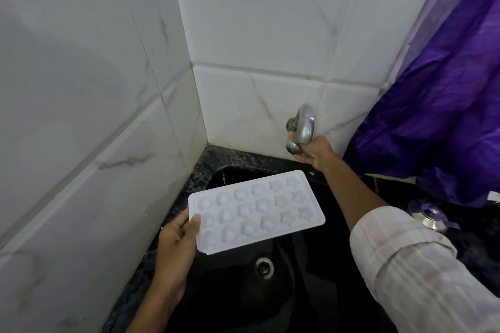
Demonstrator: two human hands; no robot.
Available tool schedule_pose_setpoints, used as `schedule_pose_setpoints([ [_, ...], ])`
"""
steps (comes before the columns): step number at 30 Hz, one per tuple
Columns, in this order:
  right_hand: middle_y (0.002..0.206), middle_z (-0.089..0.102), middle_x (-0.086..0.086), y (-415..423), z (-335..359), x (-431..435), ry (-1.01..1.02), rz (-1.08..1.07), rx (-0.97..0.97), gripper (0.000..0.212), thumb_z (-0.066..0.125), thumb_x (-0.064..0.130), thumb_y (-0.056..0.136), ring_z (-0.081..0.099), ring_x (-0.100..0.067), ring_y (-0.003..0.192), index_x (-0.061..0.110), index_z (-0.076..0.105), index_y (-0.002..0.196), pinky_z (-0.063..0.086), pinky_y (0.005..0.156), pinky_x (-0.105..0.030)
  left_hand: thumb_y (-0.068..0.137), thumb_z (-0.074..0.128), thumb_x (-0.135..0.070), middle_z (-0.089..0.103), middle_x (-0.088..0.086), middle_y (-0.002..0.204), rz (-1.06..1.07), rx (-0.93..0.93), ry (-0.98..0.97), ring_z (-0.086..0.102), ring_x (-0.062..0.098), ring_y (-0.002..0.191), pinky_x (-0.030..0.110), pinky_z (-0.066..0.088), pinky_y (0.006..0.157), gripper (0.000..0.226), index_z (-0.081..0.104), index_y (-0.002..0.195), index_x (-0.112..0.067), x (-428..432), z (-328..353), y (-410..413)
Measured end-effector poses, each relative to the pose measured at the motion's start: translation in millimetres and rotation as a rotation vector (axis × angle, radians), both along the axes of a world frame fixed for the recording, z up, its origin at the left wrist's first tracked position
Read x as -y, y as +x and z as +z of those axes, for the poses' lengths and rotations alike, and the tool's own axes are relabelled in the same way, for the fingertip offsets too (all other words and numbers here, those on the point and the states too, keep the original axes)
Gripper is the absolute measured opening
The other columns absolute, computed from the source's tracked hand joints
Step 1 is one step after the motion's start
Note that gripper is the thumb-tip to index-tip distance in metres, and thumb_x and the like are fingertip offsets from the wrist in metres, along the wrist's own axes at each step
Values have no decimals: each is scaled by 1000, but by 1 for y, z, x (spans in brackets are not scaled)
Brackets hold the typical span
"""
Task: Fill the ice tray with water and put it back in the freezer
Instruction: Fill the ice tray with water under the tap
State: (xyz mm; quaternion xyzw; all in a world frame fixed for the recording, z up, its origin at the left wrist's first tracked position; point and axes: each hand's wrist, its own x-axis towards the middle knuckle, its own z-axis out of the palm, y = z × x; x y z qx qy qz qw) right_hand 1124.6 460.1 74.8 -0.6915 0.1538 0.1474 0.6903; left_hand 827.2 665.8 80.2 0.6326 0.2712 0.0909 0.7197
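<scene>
We find the white ice tray [257,209] above the black sink [243,292], the left hand [177,235] pinching its short edge and the right hand [315,153] curled round the tap [304,124], and judge it light, thin and bendy, needing both ends supported once filled.

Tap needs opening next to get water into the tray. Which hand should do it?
Right. The right hand grips the tap, fingers curled round it. The left hand holds the ice tray by one short end over the sink, so it is occupied.
</scene>
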Motion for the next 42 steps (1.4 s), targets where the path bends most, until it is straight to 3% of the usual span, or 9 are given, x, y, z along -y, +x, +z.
schedule_pose_setpoints([
  [4, 107, 66, -15, 1, -1, 0, -20, -11, 9, 49, 78, 18, 84, 67, -19, 83, -5, 56, 122, 60, 84, -39, 104, 49, -14, 79, 5, 103, 7, 7, -8, 76, 23, 93, 31, 63, 70, 25, 67, 119, -20, 1, 1, 1],
  [10, 116, 64, -18, 0, -4, 0, -49, -27, 26, 55, 80, 17, 81, 69, -23, 87, -6, 55, 123, 61, 80, -38, 104, 49, -15, 78, 6, 105, 10, 2, -17, 76, 26, 96, 44, 57, 88, 26, 67, 122, -17, 1, 1, 5],
  [17, 115, 66, -16, 2, -5, 0, -90, -24, 21, 54, 82, 20, 79, 71, -20, 80, -4, 58, 120, 62, 76, -38, 104, 49, -16, 78, 7, 106, 5, 2, -9, 75, 26, 97, 45, 57, 88, 26, 67, 123, -16, 2, 3, 7],
  [22, 110, 68, -15, 1, -4, 1, -121, -18, 25, 54, 85, 23, 76, 72, -18, 76, -3, 60, 116, 62, 70, -34, 105, 48, -15, 79, 4, 103, 4, 1, 9, 76, 22, 93, 37, 61, 77, 25, 68, 119, -19, 3, 4, 9],
  [31, 101, 71, -12, -10, -2, 2, -160, -18, 45, 39, 77, 24, 83, 71, -16, 73, -1, 65, 109, 62, 76, -34, 105, 48, -15, 79, 5, 101, 43, -29, 23, 76, 24, 94, 46, 58, 87, 26, 68, 122, -16, 5, 2, 15],
  [34, 102, 72, -10, -39, 3, 8, -266, -102, 157, 21, 61, 34, 86, 68, -18, 86, 16, 66, 96, 59, 84, -37, 105, 48, -14, 79, 4, 100, 57, -35, 24, 76, 24, 92, 46, 59, 86, 27, 67, 125, -12, 8, 1, 19],
  [36, 98, 72, -1, -74, 9, 15, -211, -128, 246, 20, 58, 42, 87, 70, -15, 88, 24, 63, 95, 58, 83, -37, 105, 48, -14, 79, 3, 97, 62, -34, 31, 76, 22, 91, 44, 60, 83, 27, 67, 124, -13, 10, 1, 21],
  [40, 99, 69, 14, -134, 15, 40, -358, 88, 462, 10, 59, 35, 95, 64, 1, 91, 27, 63, 100, 49, 79, -18, 105, 48, -14, 80, -2, 93, 56, -29, 54, 77, 17, 87, 34, 61, 71, 25, 68, 120, -18, 16, 3, 23],
  [42, 101, 65, 21, -142, 15, 52, -470, 251, 559, 8, 58, 28, 97, 60, 9, 92, 27, 64, 101, 47, 76, -8, 105, 48, -14, 80, -2, 91, 55, -26, 69, 77, 18, 86, 36, 62, 73, 25, 68, 118, -16, 20, 4, 24],
])
